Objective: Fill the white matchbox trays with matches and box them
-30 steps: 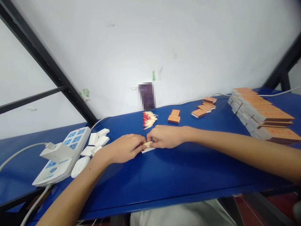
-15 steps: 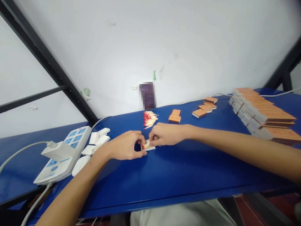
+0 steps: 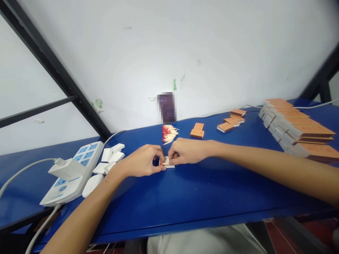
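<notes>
Small match-packing workshop: blue bench (image 3: 201, 190), stacked matchboxes (image 3: 299, 130), loose matches (image 3: 168, 134).

light: bright, even, from above
shadows: soft, under left hand (image 3: 140, 164) on blue table (image 3: 201, 197)
edges: wide-angle stretch toward corners
blur: one pixelated patch (image 3: 166, 107), rest sharp

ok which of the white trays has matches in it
The tray held between the left hand and right hand: red-tipped matches lie in it. The other trays, heaped by the power strip, look empty.
</notes>
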Motion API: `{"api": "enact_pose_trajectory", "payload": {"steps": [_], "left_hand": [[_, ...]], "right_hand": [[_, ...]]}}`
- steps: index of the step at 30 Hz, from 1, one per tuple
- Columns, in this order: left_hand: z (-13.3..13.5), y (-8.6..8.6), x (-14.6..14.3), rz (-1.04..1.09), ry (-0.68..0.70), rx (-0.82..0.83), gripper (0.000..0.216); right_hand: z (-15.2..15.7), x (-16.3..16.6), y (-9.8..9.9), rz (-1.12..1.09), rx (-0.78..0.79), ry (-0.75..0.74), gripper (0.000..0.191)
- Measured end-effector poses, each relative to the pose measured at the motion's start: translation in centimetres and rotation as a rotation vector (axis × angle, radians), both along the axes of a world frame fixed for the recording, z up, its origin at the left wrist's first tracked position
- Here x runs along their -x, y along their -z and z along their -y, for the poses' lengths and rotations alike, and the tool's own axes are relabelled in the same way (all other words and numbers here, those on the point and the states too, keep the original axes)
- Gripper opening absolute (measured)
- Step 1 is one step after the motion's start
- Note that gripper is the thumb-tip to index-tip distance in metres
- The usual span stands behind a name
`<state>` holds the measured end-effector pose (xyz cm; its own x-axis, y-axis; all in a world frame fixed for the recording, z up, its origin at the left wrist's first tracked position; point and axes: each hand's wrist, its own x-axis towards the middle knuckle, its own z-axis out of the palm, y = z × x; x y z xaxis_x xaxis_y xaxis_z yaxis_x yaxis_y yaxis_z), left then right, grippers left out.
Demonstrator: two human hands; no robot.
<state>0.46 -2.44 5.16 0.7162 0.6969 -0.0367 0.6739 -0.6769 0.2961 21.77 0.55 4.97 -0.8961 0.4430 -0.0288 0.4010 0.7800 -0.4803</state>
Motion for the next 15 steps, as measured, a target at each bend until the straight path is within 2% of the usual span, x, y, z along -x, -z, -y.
{"api": "enact_pose_trajectory", "payload": {"steps": [5,10,15], "left_hand": [[-0.33,0.34,0.17,0.046,-0.011,0.031,0.015],[-0.43,0.63,0.13,0.072,-0.014,0.04,0.016],[-0.43,0.97,-0.12,0.097,-0.004,0.028,0.018]], "right_hand": [[0.36,0.22,-0.1,0.018,-0.026,0.094,0.018],[0.13,0.02,-0.05,0.001,-0.054,0.012,0.028],[0.0,0.07,0.22,0.012,-0.104,0.053,0.02]]}}
